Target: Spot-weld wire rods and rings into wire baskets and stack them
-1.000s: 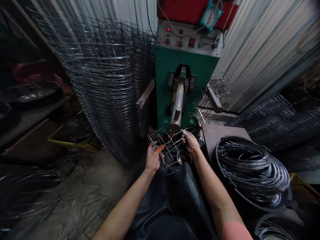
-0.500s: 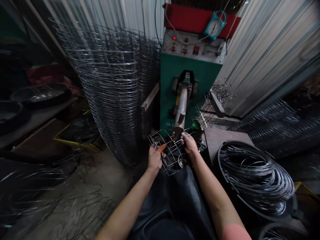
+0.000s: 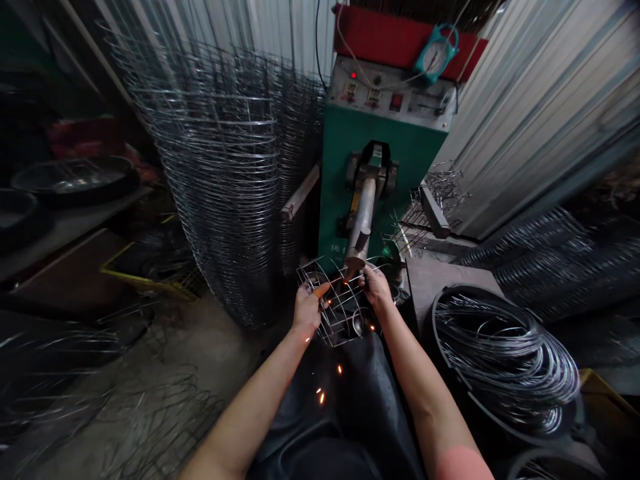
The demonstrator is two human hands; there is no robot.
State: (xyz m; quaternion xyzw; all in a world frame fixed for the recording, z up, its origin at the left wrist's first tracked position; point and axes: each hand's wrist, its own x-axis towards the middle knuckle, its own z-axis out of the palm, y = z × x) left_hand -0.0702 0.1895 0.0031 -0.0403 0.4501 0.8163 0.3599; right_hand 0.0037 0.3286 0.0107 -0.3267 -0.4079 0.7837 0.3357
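Observation:
A curved wire grid (image 3: 342, 295) spans the space between my hands, under the tip of the spot welder's metal arm (image 3: 365, 212). My left hand (image 3: 306, 311) is closed on the grid's left side, with an orange cover (image 3: 321, 290) on its thumb. Close beside the welder's tip, my right hand (image 3: 377, 289) pinches the grid's right part; its fingertips are partly hidden. Orange sparks (image 3: 322, 399) fly below the tip, over the dark apron (image 3: 345, 413) on my lap.
The green welder body (image 3: 336, 167) stands ahead, with a teal dial (image 3: 435, 57) on top. Tall stacked wire baskets (image 3: 225, 180) rise at left. At right, a black tub (image 3: 453, 363) holds coiled wire rings (image 3: 520, 353). Loose wires (image 3: 165, 420) lie on the floor at left.
Sparks have appeared at the welder's tip and over the apron. The view has shifted slightly; both hands keep hold of the wire grid in nearly the same place.

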